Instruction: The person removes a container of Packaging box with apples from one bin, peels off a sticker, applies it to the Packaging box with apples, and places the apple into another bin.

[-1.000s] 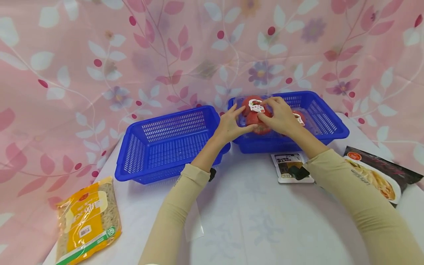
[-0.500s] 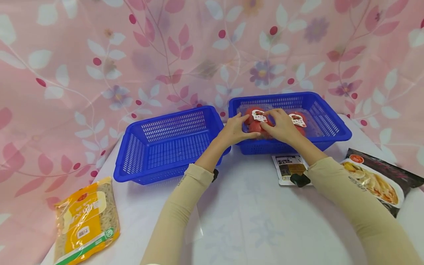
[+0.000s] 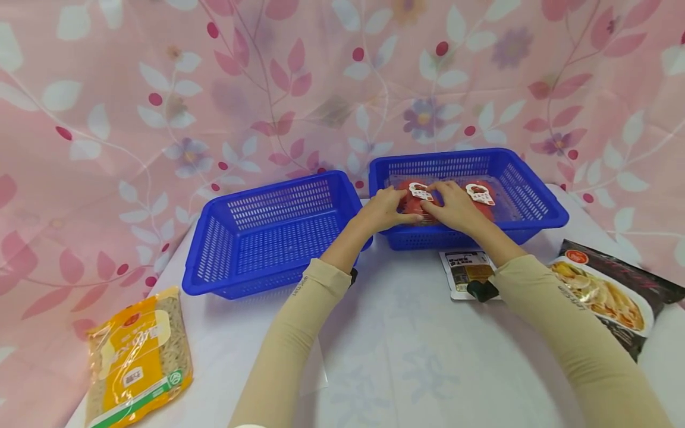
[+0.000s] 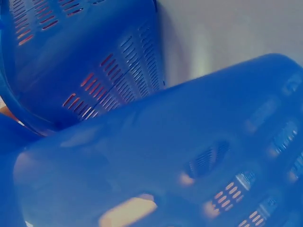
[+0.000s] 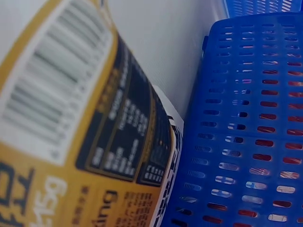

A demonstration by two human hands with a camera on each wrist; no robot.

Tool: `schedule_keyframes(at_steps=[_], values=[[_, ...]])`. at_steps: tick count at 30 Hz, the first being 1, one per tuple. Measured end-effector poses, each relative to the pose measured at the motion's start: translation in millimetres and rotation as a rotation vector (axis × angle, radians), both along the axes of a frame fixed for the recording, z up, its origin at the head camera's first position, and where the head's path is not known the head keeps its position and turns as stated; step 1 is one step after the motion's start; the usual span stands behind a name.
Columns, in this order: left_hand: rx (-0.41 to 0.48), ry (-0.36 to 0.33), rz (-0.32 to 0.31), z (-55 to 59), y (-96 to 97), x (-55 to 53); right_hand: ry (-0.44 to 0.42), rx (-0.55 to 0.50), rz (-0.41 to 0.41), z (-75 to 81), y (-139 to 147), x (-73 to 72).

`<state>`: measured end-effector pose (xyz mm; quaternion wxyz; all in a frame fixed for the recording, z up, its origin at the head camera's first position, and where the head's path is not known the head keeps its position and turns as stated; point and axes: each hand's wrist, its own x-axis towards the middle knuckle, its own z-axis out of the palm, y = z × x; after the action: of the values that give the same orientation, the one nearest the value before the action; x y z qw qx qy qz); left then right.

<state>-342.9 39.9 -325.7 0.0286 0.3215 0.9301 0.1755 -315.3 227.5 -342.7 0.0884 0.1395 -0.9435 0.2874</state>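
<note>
In the head view, a clear plastic pack of tomatoes [image 3: 414, 206] with a white label sits low inside the right blue basket [image 3: 553, 215]. My left hand [image 3: 381, 210] grips its left side, thumb along the near side. My right hand [image 3: 455, 208] holds the pack from the right, fingertips beside the label. A second labelled tomato pack [image 3: 484, 195] lies to the right in the same basket, partly behind my right hand. The left wrist view is filled by blue basket walls [image 4: 128, 127]. Red shows through the slotted basket wall [image 5: 236, 113] in the right wrist view.
Left of my hands stands another blue basket [image 3: 283, 238] with nothing in it. A yellow bag [image 3: 141, 356] lies at the front left. A small dark pouch [image 3: 465, 270] lies under my right wrist, and a black noodle packet [image 3: 615, 291] at the right.
Both hands have lowered the tomato pack from above the basket's near rim down into the right basket, beside the second pack. Over the last half second they sink slightly further.
</note>
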Motion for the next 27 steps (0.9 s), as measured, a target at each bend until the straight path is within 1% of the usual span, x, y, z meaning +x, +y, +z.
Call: schedule_keyframes(at_steps=[2, 6, 8, 13, 20, 24, 27], values=[[0.01, -0.009, 0.002, -0.9, -0.4, -1.2, -0.03, -0.002, 0.008, -0.7, 0.6, -0.8], [0.021, 0.007, -0.015, -0.8, -2.6, -0.8, -0.11, -0.011, 0.024, -1.5, -0.5, -3.3], [0.013, 0.014, -0.022, -0.9, -2.9, -0.6, -0.135, -0.012, 0.031, -1.3, -1.9, -4.1], [-0.01, 0.009, -0.014, -3.4, 0.3, -3.3, -0.136, -0.008, 0.025, -1.1, -2.4, -4.0], [-0.096, 0.02, -0.025, -1.4, 4.5, -0.5, -0.154, 0.001, 0.026, -1.8, -0.8, -4.9], [-0.147, -0.006, -0.014, -0.1, 9.8, -0.5, -0.163, 0.018, 0.02, -0.8, -0.6, -4.5], [-0.212, -0.018, -0.028, 1.4, 14.7, 0.7, -0.168, 0.033, 0.023, -1.2, -0.2, -4.3]])
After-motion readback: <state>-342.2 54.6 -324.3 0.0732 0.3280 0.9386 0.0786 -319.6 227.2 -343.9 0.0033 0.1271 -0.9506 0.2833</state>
